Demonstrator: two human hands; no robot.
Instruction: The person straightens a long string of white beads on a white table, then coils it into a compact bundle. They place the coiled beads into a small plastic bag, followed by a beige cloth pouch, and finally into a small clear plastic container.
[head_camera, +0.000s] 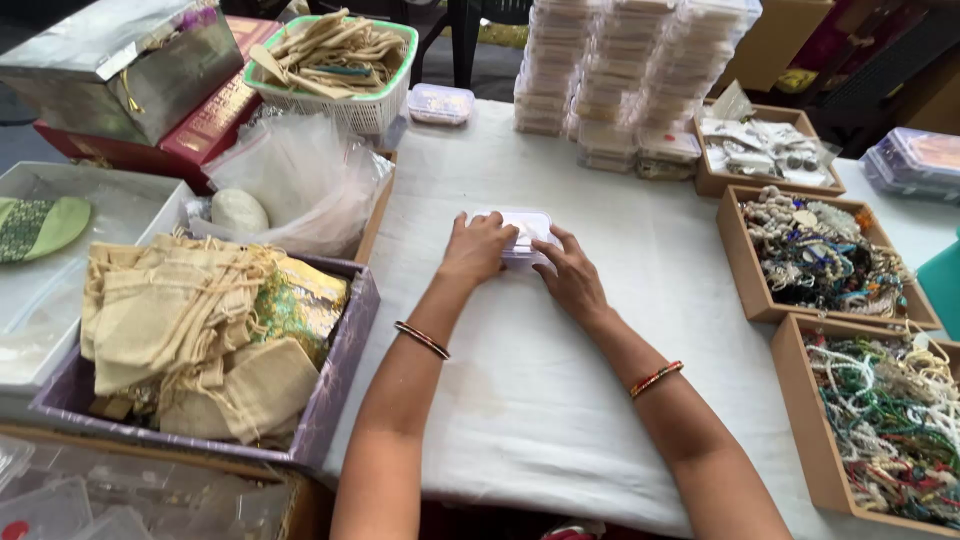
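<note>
A: Where do the hands sit?

B: Both rest on a small clear plastic box (527, 232) at the middle of the white-covered surface (560, 400). The left hand (478, 247) lies flat over the box's left part, fingers spread and pressing down. The right hand (570, 277) touches its right edge from five o'clock, fingers bent lightly against the lid. Neither hand lifts it; the box stays on the surface.

A: And around the box?

B: At twelve to one o'clock stand tall stacks of the same clear boxes (620, 70), with one single box (440, 103) at eleven. At three o'clock a cardboard tray of mixed bead strings (820, 255) sits near the edge; another tray of green and white beads (890, 420) lies at four, and a third tray with small packets (765, 150) at two.

A: The other side?

B: At nine o'clock a purple box of beige drawstring pouches (190, 330); at ten a crumpled clear plastic bag (300, 180); further at eleven a green-rimmed basket of wooden pieces (335, 65).
</note>
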